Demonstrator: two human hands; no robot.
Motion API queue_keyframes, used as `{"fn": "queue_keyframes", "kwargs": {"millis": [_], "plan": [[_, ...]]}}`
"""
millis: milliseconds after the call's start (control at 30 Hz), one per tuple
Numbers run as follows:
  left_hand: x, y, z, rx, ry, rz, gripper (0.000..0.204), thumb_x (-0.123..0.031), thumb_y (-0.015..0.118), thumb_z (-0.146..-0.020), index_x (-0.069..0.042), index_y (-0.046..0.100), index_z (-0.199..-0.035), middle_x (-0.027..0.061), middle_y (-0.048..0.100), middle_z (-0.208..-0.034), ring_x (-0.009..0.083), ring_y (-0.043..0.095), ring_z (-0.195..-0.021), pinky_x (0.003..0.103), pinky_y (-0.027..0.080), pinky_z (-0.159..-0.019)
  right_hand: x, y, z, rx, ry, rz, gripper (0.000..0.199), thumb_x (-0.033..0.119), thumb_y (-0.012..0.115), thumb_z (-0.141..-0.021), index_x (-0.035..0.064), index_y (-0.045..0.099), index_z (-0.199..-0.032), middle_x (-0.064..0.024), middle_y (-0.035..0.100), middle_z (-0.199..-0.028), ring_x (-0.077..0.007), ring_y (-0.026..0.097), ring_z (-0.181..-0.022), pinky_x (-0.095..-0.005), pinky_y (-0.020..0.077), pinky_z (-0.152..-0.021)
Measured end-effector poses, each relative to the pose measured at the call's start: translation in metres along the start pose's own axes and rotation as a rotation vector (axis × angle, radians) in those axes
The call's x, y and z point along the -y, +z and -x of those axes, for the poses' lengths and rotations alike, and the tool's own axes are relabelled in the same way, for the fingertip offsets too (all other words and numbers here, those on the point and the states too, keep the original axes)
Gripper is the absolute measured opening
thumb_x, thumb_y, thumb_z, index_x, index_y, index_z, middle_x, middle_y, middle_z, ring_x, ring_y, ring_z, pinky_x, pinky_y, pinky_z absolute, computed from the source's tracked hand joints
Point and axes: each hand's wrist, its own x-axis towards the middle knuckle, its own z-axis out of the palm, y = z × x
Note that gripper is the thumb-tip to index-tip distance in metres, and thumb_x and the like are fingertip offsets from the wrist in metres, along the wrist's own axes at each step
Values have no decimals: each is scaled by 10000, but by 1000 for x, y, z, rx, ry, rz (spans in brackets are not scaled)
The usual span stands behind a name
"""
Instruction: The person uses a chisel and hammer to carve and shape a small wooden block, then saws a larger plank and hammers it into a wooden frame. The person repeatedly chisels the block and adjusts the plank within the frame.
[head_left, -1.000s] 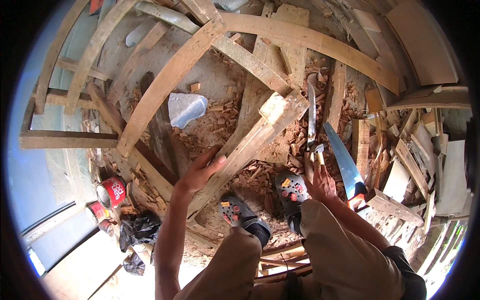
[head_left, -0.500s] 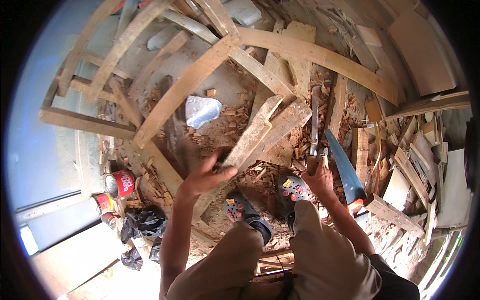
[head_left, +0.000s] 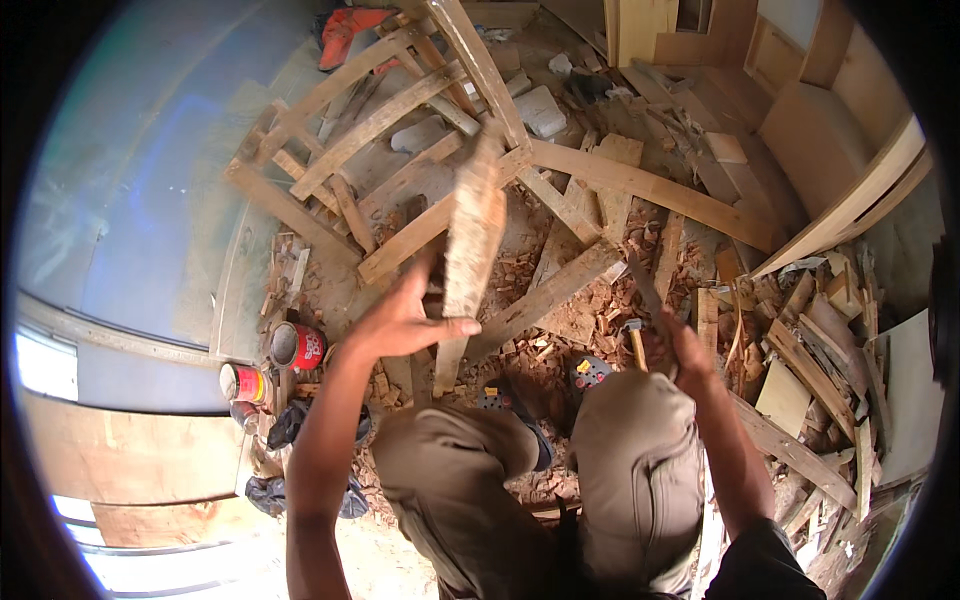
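Observation:
My left hand point(head_left: 400, 315) is closed round the side of a rough, pale piece of wood point(head_left: 474, 225), its thumb lying across the near face. The wood stands nearly upright in the view, its lower end close to my left knee. My right hand point(head_left: 685, 350) grips the dark handle of a long-bladed tool point(head_left: 645, 285), whose narrow grey blade points up and to the left; its exact kind is unclear. Beside that hand a hammer point(head_left: 638, 345) with a pale wooden handle rests among the chips. Under the held wood, a thick wooden beam point(head_left: 550, 300) slants across the floor.
A nailed timber frame point(head_left: 430, 225) spreads across the far left and middle. Wood chips point(head_left: 520, 350) litter the floor around my shoes. Offcuts point(head_left: 820, 350) are heaped at the right. Cans point(head_left: 298, 345) and black plastic point(head_left: 290, 425) sit at the left.
The wood in my left hand has been raised and turned more upright. My right hand has moved right with the tool, tilting its blade left. The view has shifted, and the blue-bladed saw no longer shows.

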Motion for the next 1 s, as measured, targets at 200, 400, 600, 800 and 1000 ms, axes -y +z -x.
{"fn": "queue_keyframes", "kwargs": {"millis": [200, 400, 600, 800, 1000], "plan": [[-63, -26, 34, -91, 83, 260, 1113, -309, 898, -751, 26, 198, -1549, 214, 359, -1546, 305, 360, -1432, 426, 323, -1176, 95, 43, 140, -203, -523, 278, 369, 494, 594, -993, 126, 585, -1007, -11, 537, -777, -108, 472, -565, -255, 416, -514], [-66, 38, 67, -225, 78, 252, 1040, -369, 889, -748, -22, 290, -1524, 237, 454, -1490, 352, 426, -1408, 465, 344, -1164, 99, 60, 228, -2, -850, 177, 315, 290, 602, -983, 38, 582, -1171, -27, 538, -825, -106, 483, -589, -244, 402, -513], [-47, 116, 72, -438, 98, 403, 909, -256, 888, -760, -17, 359, -1460, 223, 536, -1398, 349, 509, -1333, 459, 405, -1103, 32, 63, 253, 1, -690, 232, 307, 244, 597, -983, -16, 605, -1145, -23, 490, -714, -93, 428, -478, -257, 327, -416], [-24, 135, 59, -525, 84, 291, 860, -250, 890, -743, -26, 403, -1416, 238, 567, -1351, 364, 542, -1295, 446, 440, -1062, -23, 71, 261, 109, -482, 146, 292, 242, 606, -996, -14, 585, -1136, -23, 496, -714, -102, 435, -475, -272, 341, -425], [-22, 133, 52, -490, 41, 218, 817, -267, 878, -726, -15, 448, -1374, 240, 603, -1289, 387, 582, -1229, 446, 460, -1017, -64, 90, 278, 106, -433, 166, 291, 271, 565, -1016, 7, 572, -1140, -11, 487, -723, -94, 423, -491, -264, 359, -429]]}}
